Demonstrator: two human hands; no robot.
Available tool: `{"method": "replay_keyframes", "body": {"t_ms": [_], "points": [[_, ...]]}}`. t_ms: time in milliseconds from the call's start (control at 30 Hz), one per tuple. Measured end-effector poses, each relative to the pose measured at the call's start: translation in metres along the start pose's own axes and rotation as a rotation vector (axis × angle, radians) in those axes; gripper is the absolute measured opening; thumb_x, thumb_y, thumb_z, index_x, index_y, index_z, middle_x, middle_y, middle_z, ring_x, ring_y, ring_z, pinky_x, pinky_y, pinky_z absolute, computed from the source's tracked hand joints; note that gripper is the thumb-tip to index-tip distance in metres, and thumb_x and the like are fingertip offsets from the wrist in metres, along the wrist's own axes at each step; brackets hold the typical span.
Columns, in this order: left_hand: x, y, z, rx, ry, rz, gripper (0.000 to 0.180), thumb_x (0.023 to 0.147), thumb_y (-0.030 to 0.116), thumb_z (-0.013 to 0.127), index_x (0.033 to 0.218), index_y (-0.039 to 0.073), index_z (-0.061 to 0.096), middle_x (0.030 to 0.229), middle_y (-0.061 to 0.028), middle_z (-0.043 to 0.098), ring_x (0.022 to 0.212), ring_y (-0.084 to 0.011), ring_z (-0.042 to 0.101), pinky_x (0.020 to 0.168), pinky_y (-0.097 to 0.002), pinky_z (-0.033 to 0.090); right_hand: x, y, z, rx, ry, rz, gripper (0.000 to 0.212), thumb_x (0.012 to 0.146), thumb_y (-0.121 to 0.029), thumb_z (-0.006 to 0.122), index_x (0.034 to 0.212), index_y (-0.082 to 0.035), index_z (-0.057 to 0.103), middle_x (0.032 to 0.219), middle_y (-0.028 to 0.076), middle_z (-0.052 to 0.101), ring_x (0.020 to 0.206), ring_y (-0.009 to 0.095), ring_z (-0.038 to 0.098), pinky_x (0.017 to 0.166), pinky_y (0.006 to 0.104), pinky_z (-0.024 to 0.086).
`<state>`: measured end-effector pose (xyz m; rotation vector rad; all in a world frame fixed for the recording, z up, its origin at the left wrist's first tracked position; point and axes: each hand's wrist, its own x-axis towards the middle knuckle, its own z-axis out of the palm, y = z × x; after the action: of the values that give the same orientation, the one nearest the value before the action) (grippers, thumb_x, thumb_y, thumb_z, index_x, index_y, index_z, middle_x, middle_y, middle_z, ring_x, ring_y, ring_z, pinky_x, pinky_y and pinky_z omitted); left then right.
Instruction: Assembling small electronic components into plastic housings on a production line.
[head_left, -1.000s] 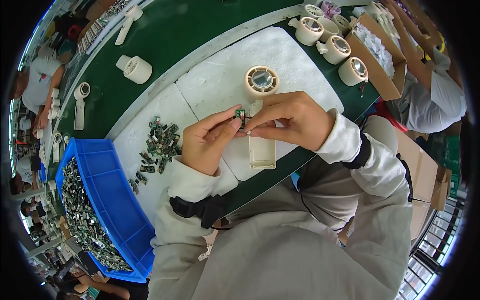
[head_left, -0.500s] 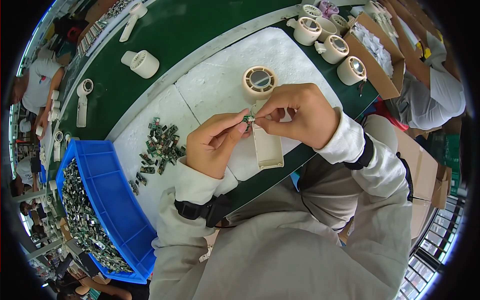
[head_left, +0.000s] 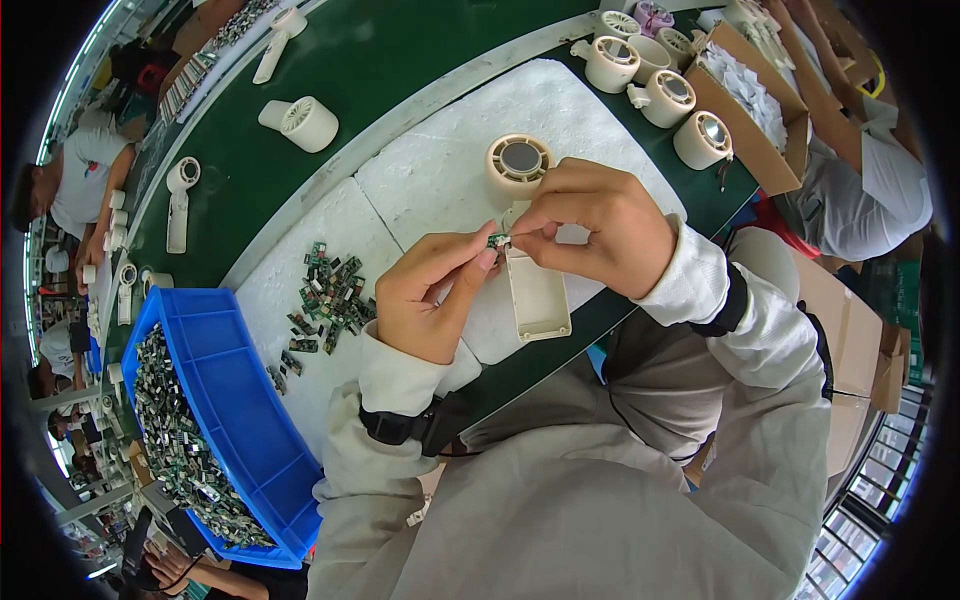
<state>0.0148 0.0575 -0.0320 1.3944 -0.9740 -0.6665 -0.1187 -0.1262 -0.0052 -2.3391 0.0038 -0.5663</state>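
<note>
Left hand (head_left: 430, 300) & right hand (head_left: 595, 225) pinch a small green circuit board (head_left: 497, 240) btwn fingertips, long axis roughly left-right. Just below fingers: cream handheld fan housing (head_left: 530, 250), round head pointing away, handle toward the person, on white foam pad (head_left: 440, 180).

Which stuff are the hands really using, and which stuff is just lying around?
In use:
left hand
right hand
small green board, pinched by both
open fan shell, just under the hands

Lying about:
board pile
blue bin
fan heads
cardboard box
</note>
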Motion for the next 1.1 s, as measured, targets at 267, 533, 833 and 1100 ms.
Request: {"method": "replay_keyframes", "body": {"t_ms": [267, 533, 833, 1100], "points": [[-0.003, 0.009, 0.001, 0.299, 0.092, 0.037, 0.031, 0.092, -0.004, 0.066, 0.122, 0.004, 0.070, 0.102, -0.0125, 0.068, 0.089, -0.0168, 0.069, 0.078, -0.0260, 0.054, 0.003, -0.017, 0.009, 0.062, 0.087, 0.180, 0.011, 0.077, -0.002, 0.076, 0.087, 0.001, 0.072, 0.080, 0.008, 0.064, 0.071, 0.020, 0.061, 0.062, 0.0303, 0.050], [0.002, 0.010, 0.023, 0.605, 0.320, 0.236, 0.035, 0.089, -0.005, 0.067, 0.121, 0.008, 0.072, 0.097, -0.0117, 0.068, 0.084, -0.0202, 0.070, 0.069, -0.0275, 0.053, 0.008, -0.027, 0.028, 0.304, 0.233, 0.477, 0.026, 0.074, -0.010, 0.081, 0.095, 0.002, 0.072, 0.080, 0.008, 0.061, 0.075, 0.022, 0.061, 0.067, 0.0319, 0.051], [0.002, 0.007, 0.008, 0.475, 0.280, 0.060, 0.025, 0.092, 0.000, 0.066, 0.116, 0.005, 0.073, 0.100, -0.0127, 0.070, 0.085, -0.0219, 0.070, 0.071, -0.0296, 0.054, -0.009, -0.024, 0.026, -0.172, -0.041, 0.060, 0.082, 0.065, -0.031, 0.090, 0.132, -0.002, 0.055, 0.112, 0.014, 0.056, 0.103, 0.032, 0.055, 0.092, 0.0385, 0.047], [0.000, 0.017, -0.005, 0.638, 0.312, 0.247, 0.027, 0.086, 0.001, 0.072, 0.112, 0.002, 0.071, 0.102, -0.0158, 0.070, 0.091, -0.0308, 0.068, 0.082, -0.0357, 0.054, 0.012, -0.008, 0.019, -0.327, -0.115, 0.048, 0.082, 0.066, -0.036, 0.088, 0.134, -0.003, 0.054, 0.120, 0.016, 0.055, 0.112, 0.035, 0.053, 0.098, 0.0401, 0.046]]}}
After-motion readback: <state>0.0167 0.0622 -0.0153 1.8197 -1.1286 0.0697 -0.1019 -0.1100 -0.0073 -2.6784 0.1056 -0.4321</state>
